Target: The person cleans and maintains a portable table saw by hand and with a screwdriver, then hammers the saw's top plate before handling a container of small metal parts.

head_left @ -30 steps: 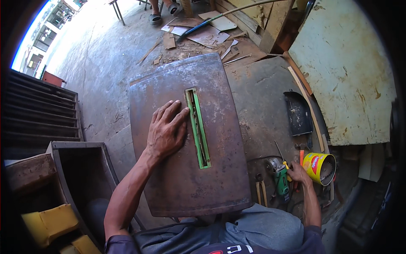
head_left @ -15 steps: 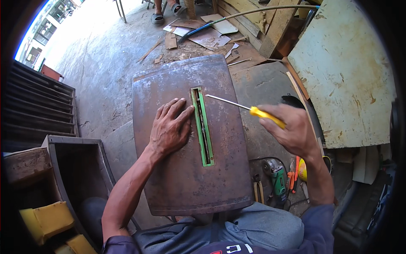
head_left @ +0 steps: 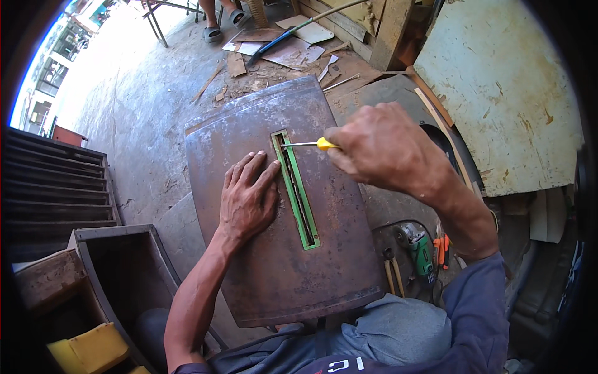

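Observation:
A brown, worn metal-looking panel (head_left: pixel 249 280) with curved edges lies before me, above my legs. Set into its middle is a long narrow slot with a green frame (head_left: pixel 303 218), dark inside with thin parts along it. My left hand (head_left: pixel 249 193) lies flat on the panel, fingertips beside the slot's left edge, holding nothing. My right hand (head_left: pixel 392 146) is closed round the yellow handle of a screwdriver (head_left: pixel 301 144). The screwdriver's shaft points left, and its tip is at the slot's upper part; whether it touches the inside I cannot make out.
Right of the panel lie a green angle grinder (head_left: pixel 422 255), orange-handled pliers (head_left: pixel 442 249) and another long-handled tool (head_left: pixel 393 274). A pale board (head_left: pixel 504 93) leans at the right. Wooden boxes (head_left: pixel 124 268) stand at left. Scrap sheets (head_left: pixel 299 53) and a person's sandalled feet (head_left: pixel 213 34) are beyond.
My right hand has moved left and up, bringing the screwdriver tip from right of the slot to its upper end. My left hand stays on the panel. The view has shifted slightly.

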A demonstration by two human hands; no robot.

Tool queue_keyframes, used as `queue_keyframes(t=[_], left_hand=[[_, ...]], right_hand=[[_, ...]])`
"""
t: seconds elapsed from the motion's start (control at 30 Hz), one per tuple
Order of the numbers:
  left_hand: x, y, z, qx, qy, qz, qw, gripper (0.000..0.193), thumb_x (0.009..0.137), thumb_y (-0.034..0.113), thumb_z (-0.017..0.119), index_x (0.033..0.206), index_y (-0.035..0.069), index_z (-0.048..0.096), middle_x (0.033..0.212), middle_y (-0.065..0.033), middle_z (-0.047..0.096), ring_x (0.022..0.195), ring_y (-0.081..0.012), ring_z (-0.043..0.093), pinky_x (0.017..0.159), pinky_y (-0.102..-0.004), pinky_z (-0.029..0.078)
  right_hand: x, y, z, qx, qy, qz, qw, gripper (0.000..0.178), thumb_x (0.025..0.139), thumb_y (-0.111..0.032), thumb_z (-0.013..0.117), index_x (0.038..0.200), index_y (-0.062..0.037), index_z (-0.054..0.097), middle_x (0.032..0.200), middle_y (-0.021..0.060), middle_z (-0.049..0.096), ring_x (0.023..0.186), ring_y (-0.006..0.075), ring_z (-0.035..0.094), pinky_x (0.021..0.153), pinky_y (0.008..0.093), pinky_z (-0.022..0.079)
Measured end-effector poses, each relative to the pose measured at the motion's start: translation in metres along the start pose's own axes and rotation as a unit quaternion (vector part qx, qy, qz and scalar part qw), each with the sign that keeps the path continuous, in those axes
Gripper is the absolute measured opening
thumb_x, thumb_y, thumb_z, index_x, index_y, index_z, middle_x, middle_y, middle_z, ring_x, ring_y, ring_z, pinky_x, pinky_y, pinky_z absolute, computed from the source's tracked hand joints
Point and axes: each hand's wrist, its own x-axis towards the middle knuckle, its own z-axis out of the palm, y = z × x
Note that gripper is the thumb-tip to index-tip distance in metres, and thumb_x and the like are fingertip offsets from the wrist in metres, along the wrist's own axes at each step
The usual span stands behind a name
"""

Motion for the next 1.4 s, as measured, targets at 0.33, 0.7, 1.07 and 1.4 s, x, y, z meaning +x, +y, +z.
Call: queue_keyframes(t=[0.33,0.7,1.07,1.4], left_hand=[[0.003,0.003,0.003,-0.007,-0.027,-0.016,0.999,0.047,0.087,0.011,0.064,0.134,0.011,0.064,0.143,-0.0177,0.057,0.137,-0.0373,0.049,0.114,-0.0492,0.038],[0.004,0.001,0.002,0.007,-0.033,-0.02,0.999,0.048,0.088,0.012,0.065,0.135,0.009,0.062,0.144,-0.0169,0.056,0.138,-0.0375,0.048,0.115,-0.0491,0.037],[0.04,0.002,0.016,-0.099,0.017,-0.174,0.98,0.026,0.093,0.026,0.07,0.101,0.001,0.072,0.113,-0.0138,0.063,0.111,-0.0308,0.057,0.099,-0.0401,0.044],[0.082,-0.008,0.005,-0.046,-0.135,-0.28,0.949,0.042,0.086,0.04,0.075,0.08,-0.002,0.068,0.085,-0.0131,0.056,0.09,-0.0293,0.056,0.085,-0.041,0.045]], right_hand=[[0.008,0.103,0.081,0.367,0.044,-0.013,0.929,0.047,0.089,-0.044,0.078,0.117,-0.0058,0.076,0.083,0.0079,0.077,0.07,0.0166,0.07,0.067,0.0323,0.056],[0.013,0.113,0.127,0.551,0.008,0.034,0.834,0.037,0.09,-0.035,0.079,0.117,-0.0092,0.078,0.077,0.0,0.072,0.064,0.0058,0.057,0.059,0.0248,0.046],[0.02,0.119,0.128,0.533,0.016,-0.005,0.846,0.045,0.09,-0.043,0.078,0.119,-0.0083,0.077,0.08,0.002,0.073,0.063,0.0089,0.061,0.059,0.027,0.05],[0.022,0.118,0.115,0.515,0.033,-0.033,0.856,0.038,0.09,-0.039,0.076,0.11,-0.0068,0.08,0.078,0.0026,0.074,0.063,0.0094,0.061,0.058,0.027,0.049]])
